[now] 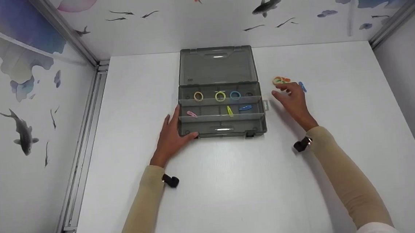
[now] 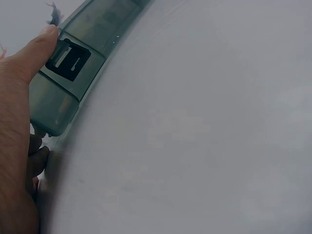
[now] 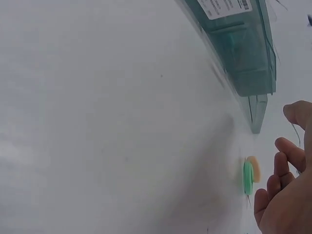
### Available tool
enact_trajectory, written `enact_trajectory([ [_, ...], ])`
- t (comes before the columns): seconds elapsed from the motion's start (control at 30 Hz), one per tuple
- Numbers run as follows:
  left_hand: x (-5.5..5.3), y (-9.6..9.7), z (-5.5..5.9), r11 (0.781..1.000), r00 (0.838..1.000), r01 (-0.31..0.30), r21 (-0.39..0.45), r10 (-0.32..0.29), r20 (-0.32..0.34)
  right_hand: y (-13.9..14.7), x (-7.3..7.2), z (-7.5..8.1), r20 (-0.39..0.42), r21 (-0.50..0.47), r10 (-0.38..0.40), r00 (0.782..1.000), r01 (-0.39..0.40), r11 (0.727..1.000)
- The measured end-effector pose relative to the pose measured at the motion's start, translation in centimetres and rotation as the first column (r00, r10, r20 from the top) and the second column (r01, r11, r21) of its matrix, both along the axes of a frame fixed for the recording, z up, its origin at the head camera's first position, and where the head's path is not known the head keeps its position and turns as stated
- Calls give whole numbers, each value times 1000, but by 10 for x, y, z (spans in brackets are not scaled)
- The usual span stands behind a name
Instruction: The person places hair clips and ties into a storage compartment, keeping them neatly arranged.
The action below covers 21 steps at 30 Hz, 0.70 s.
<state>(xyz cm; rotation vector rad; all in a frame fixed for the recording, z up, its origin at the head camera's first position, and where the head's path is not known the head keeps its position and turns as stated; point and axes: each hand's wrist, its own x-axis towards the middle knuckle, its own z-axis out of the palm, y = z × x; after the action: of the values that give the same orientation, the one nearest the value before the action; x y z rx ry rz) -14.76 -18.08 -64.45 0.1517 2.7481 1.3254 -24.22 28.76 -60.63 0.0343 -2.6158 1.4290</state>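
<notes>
Nearest on the white counter, the left hand sits at eight o'clock of a grey storage box, its grip spread about the near-left corner, thumb at the front edge. The middle row carries a pink clip, yellow clip and blue clip. At three o'clock hovers the right hand, its grip parted. The back row bears a cream ring, yellow ring and blue ring. By the right fingertips, toward two o'clock, lie a green ring, a peach ring, an orange piece and a blue piece, perhaps clips, too small to be sure. The folded-back lid lies at twelve.
</notes>
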Motion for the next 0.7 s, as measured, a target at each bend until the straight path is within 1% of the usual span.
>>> enact_trajectory([
  [0.27, 1, 0, 0, 1000, 1000, 2, -3, -2, -8, 23, -3, -3, -19, 24, -97, 995, 97, 995],
  [0.5, 0, 0, 0, 1000, 1000, 12, 1, -12, -12, 44, -9, -6, -17, 16, -205, 979, 205, 979],
  [0.6, -1, 0, 0, 1000, 1000, 9, -4, -9, -17, 51, -12, -6, 4, 34, -235, 972, 234, 972],
  [0.7, -1, 0, -1, 1000, 1000, 8, -11, -8, -15, 56, -14, -6, 56, 44, -257, 965, 254, 966],
])
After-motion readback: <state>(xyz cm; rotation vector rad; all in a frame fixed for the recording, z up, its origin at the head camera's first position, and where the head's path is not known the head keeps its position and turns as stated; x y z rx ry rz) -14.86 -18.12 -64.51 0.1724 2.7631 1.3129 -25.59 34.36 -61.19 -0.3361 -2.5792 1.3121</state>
